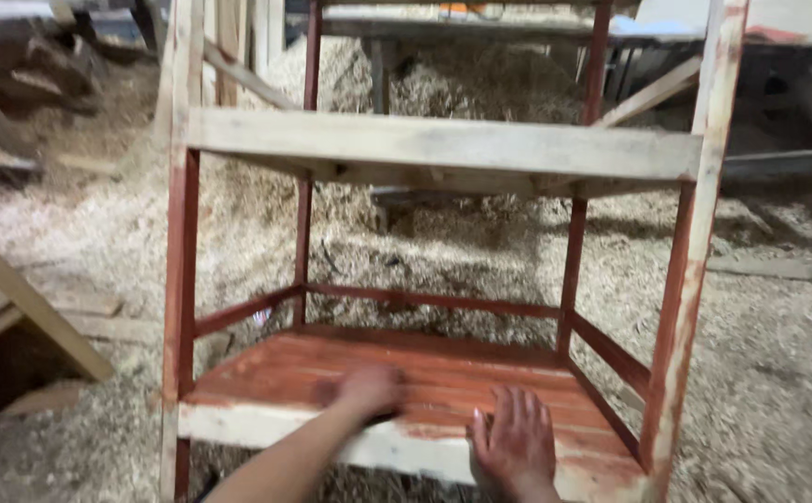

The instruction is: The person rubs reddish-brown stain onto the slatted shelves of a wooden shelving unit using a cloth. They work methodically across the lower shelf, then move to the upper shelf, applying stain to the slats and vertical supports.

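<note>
A wooden shelf frame (182, 279) stands in front of me, its posts and lower rails stained red-brown. Its bottom slatted shelf (443, 368) is red-brown with a pale front board (266, 424). My left hand (369, 389) rests palm down on the slats near the front, blurred, and I cannot tell whether it holds anything. My right hand (515, 438) lies flat with fingers spread on the front edge of the same shelf. An unpainted upper board (443, 144) crosses the frame above.
Sawdust and wood shavings (769, 373) cover the floor all around. A slanted pale plank (29, 298) stands at the left. Workbenches and stacked timber (480, 28) fill the background behind the frame.
</note>
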Tool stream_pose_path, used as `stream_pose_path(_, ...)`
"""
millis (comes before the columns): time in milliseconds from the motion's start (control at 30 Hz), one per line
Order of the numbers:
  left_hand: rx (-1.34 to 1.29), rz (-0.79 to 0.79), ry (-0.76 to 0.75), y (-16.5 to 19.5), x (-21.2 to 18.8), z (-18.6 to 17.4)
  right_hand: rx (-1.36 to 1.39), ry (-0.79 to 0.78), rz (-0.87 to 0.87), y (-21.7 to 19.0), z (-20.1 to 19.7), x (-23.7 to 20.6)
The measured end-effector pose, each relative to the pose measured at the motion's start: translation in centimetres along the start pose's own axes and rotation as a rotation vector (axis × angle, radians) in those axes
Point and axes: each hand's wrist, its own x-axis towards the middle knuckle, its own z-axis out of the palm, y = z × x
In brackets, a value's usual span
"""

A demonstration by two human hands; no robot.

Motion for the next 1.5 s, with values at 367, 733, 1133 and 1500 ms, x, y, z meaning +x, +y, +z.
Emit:
stream_pose_path(367, -0.067, -0.05, 0.002, 3.8, -0.6, -1.5, 0.017, -0.005, -0.004, -0.3, -1.2, 0.2)
stream_pose_path(733, 0.05, -0.6, 0.219, -16.6, -3.2, -7.6, 0.057, -0.035, 0.029, 1.8, 1.6, -1.0)
stream_pose_path(1133, -0.075, -0.001, -0.029, 2.6, 0.7, 0.2, 0.138, 0.12, 0.024, 2.4, 3.2, -2.1)
stream_pose_path(1500, -0.259, 0.365, -0.176, 17.5, 3.2, 3.7, 0.269, 0.408, 0.093, 3.1, 2.0, -2.3)
